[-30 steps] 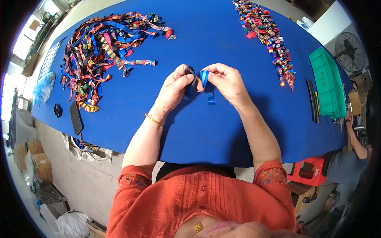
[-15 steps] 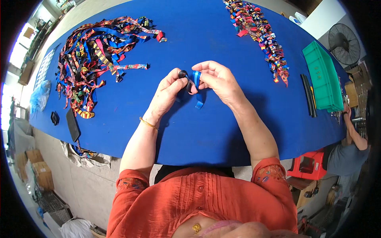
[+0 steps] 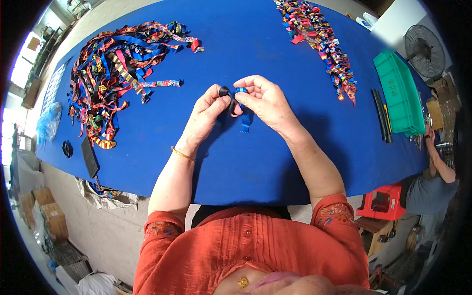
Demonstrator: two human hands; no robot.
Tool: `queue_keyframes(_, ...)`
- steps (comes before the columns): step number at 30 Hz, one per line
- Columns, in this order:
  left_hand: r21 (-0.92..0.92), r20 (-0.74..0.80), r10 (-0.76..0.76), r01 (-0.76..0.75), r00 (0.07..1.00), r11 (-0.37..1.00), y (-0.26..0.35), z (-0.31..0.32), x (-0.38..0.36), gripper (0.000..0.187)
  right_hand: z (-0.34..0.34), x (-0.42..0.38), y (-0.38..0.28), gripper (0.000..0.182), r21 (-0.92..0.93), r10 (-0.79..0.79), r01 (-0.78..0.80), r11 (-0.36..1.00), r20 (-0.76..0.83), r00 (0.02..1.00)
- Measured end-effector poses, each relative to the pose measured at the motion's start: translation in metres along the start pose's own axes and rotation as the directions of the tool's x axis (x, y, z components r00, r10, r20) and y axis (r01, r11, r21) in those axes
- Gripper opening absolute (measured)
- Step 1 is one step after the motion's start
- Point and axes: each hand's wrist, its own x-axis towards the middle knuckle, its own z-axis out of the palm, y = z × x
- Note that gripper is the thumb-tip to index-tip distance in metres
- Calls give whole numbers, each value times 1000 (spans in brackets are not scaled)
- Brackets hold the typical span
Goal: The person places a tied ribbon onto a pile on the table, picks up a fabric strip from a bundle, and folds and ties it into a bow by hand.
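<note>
Over the middle of the blue table (image 3: 255, 162), both hands are on one ribbon (image 3: 245, 124), blue on one face and black where it curls. My left hand (image 3: 207, 109) pinches the dark looped part between thumb and fingers. My right hand (image 3: 263, 102) is closed on the blue part, thumb against the forefinger, close beside the left fingertips. A blue end of the ribbon hangs down below the right fingers. Whether anything else is tucked in the fingers is hidden.
At the left lies a tangled pile of colourful ribbons (image 3: 130, 54). A long row of bundled ribbon pieces (image 3: 319, 42) runs along the far right. Beyond it are a green crate (image 3: 399, 93), dark rods (image 3: 379, 115), a fan (image 3: 424, 51) and a red stool (image 3: 381, 205). Another person's arm (image 3: 439, 160) is at the right edge.
My right thumb has come down over the blue ribbon, and the right fingers have curled in closer. The view has shifted slightly. My left hand keeps its pinch.
</note>
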Motion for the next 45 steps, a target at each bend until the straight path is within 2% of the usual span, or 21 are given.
queue_keyframes(2,-24,-32,10,-11,999,1000,4,3,-3,9,-1,1,-1,23,60,-58,59,996,-10,998)
queue_keyframes(3,-36,-35,22,-24,999,999,6,5,-2,9,0,1,-5,22,28,-50,51,998,-43,998)
queue_keyframes(5,-79,-59,27,-31,998,996,8,8,-2,10,2,-1,-8,22,82,-61,67,994,-74,995)
queue_keyframes(8,-103,-73,20,-27,997,994,11,9,-3,12,-2,-1,0,25,181,-70,69,981,-1,998)
queue_keyframes(9,-113,-95,19,-29,995,993,11,9,-3,13,-1,1,5,25,165,-84,86,983,-20,996)
queue_keyframes(10,-76,-85,38,-44,996,996,11,9,-2,13,0,-2,-2,25,65,-107,110,992,-56,993)
queue_keyframes(11,-40,-78,56,-59,995,997,11,8,-1,12,2,-2,-1,22,100,-113,120,988,-77,991)
queue_keyframes(13,-73,-120,55,-64,991,995,5,3,-1,11,2,-5,-7,18,-76,-160,152,985,-118,980)
queue_keyframes(15,-32,-71,80,-82,994,996,8,10,-3,9,0,-6,-9,22,-230,-177,145,962,-129,976)
queue_keyframes(19,24,25,67,-67,997,997,3,13,-4,8,-2,-9,-9,24,-307,-205,164,937,-107,973)
queue_keyframes(21,26,32,64,-65,997,998,-1,12,-4,7,-2,-11,-14,24,-305,-166,127,944,-106,980)
queue_keyframes(28,83,96,99,-107,990,991,-3,8,-4,10,-1,-9,-6,25,-353,-228,174,919,-116,967)
queue_keyframes(31,98,81,50,-58,995,994,0,13,-5,9,-2,-6,0,25,-359,-252,197,912,-113,961)
queue_keyframes(36,139,86,66,-78,994,987,3,16,-7,9,-1,-7,0,24,-355,-259,208,911,-102,961)
queue_keyframes(45,164,105,38,-55,994,985,-2,12,-7,12,1,-6,1,26,-300,-174,124,946,-147,974)
